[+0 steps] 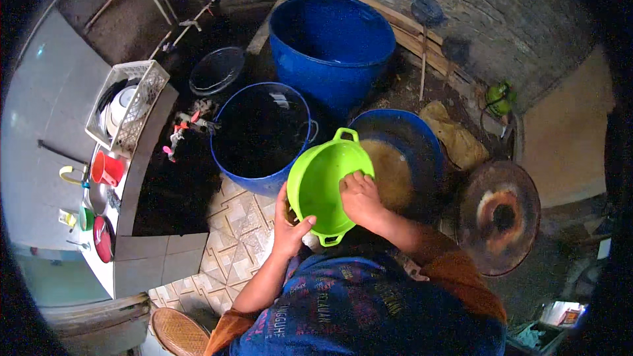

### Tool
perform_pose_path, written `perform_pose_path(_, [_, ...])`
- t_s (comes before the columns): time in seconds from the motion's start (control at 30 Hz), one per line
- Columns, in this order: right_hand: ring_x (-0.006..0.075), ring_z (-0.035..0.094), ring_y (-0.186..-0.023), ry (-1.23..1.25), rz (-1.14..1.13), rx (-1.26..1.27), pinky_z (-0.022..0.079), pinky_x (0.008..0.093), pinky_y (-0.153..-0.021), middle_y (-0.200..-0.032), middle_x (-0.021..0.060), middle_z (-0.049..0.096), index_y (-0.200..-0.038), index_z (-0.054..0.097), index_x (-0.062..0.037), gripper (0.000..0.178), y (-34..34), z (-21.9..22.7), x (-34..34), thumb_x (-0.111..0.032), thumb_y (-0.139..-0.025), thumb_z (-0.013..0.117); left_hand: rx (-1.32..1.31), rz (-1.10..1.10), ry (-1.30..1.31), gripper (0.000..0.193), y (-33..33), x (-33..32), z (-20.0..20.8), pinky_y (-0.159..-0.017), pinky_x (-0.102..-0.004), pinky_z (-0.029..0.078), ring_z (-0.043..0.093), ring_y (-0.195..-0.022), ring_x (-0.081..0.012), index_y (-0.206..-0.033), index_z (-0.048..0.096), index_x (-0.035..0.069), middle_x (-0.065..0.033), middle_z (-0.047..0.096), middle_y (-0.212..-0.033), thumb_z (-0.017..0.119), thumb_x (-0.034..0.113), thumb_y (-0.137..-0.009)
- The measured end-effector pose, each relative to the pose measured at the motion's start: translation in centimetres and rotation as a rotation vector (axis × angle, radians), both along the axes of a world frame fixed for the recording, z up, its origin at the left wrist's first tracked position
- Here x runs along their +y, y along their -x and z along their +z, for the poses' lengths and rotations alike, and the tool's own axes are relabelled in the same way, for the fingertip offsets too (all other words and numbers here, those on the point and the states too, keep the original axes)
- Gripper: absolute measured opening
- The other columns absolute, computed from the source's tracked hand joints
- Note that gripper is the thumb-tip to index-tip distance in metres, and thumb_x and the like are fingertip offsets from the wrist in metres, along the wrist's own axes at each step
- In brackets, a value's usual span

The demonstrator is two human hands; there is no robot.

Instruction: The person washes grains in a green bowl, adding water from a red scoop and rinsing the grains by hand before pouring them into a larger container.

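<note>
A bright green plastic basin (318, 181) with two loop handles is tilted in front of me. My left hand (290, 229) grips its near left side, thumb over the rim and fingers around the outside. Inside, near the right rim, my right hand (361, 199) is closed with its fingers curled against the wall. Whatever those fingers may hold is hidden. Just beyond the basin stands a dark blue tub (228, 170) with a thin side handle. To the right, partly behind the basin, a wide blue tub (432, 140) contains something brownish.
A large blue barrel (330, 79) stands at the back. Left, a tiled counter (148, 158) bears a white dish basket (142, 102) and a red pitcher (108, 169). Pink-handled taps (177, 137) jut beside the tub. A rusty round lid (475, 224) lies right.
</note>
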State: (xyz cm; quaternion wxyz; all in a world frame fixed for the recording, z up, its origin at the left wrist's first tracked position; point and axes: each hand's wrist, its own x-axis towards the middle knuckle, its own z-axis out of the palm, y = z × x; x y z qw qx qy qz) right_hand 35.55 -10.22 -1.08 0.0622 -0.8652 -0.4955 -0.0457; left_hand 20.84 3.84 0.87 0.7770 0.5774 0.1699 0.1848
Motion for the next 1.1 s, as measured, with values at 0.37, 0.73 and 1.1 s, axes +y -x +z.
perform_pose_path(0.37, [0.0393, 0.061, -0.104, 0.284, 0.111, 0.840, 0.047, 0.0487, -0.090, -0.106, 0.0233, 0.065, -0.096, 0.069, 0.0007, 0.029, 4.9, -4.0, 3.2, -0.012, -0.077, 0.052, 0.144, 0.120, 0.065, 0.084, 3.1, 0.5, -2.5, -0.109, -0.0392, 0.033, 0.043, -0.128, -0.0263, -0.148, 0.024, 0.005, -0.0137, 0.043, -0.139, 0.068, 0.011, -0.076])
perform_pose_path(0.73, [0.0421, 0.063, -0.096, 0.235, 0.206, 1.037, 0.049, 0.0505, -0.083, -0.099, 0.0266, 0.066, -0.095, 0.068, -0.0005, 0.028, 3.0, -2.5, 2.7, -0.014, -0.078, 0.051, 0.257, 0.130, 0.054, 0.079, 2.4, 1.0, -2.2, -0.104, -0.0387, 0.037, 0.046, -0.123, -0.0262, -0.146, 0.026, 0.004, -0.0138, 0.047, -0.134, 0.068, 0.014, -0.080])
perform_pose_path(1.1, [0.0398, 0.064, -0.089, 0.161, 0.191, 0.953, 0.049, 0.0480, -0.077, -0.094, 0.0225, 0.067, -0.094, 0.067, -0.0023, 0.024, -1.0, -2.6, 0.0, -0.015, -0.081, 0.052, 0.175, 0.008, -0.008, 0.077, -2.9, 0.2, -3.7, -0.105, -0.0395, 0.036, 0.046, -0.123, -0.0261, -0.146, 0.027, 0.004, -0.0148, 0.046, -0.135, 0.067, 0.012, -0.081])
